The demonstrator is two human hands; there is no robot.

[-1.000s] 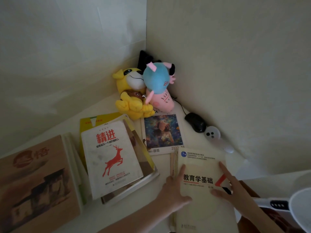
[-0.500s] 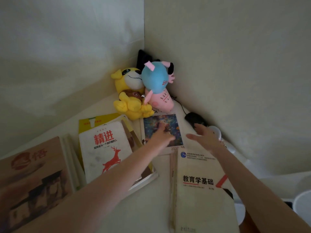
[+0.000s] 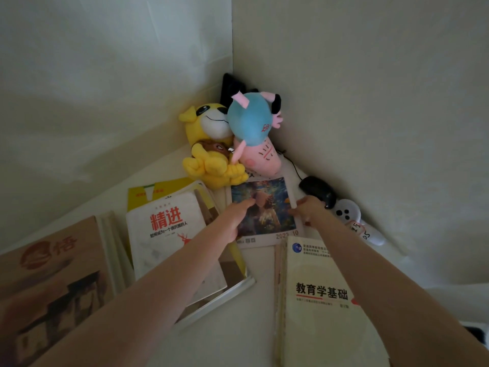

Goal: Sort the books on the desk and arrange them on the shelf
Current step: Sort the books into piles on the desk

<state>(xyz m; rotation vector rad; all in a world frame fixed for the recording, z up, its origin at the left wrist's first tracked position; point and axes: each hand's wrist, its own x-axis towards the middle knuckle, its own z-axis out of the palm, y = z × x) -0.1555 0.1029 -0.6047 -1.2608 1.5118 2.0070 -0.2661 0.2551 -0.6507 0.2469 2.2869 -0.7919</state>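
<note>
The picture booklet [image 3: 275, 200] lies just before the yellow plush [image 3: 209, 154], its long axis running away from me. My left hand [image 3: 235, 221] rests flat on its cover. My right hand [image 3: 309, 209] seems to pinch the long edge farther from the plush.

White book [image 3: 165, 221], left of centre: red 精进, subtitle 如何成为一个很厉害的人. Cream book [image 3: 321, 291], near right: 教育学基础. Brown book [image 3: 64, 245], near left: 悟. Calendar [image 3: 287, 235], centre: "202? 10", last year digit unclear. White device [image 3: 356, 227], right: handwritten 15.
</note>
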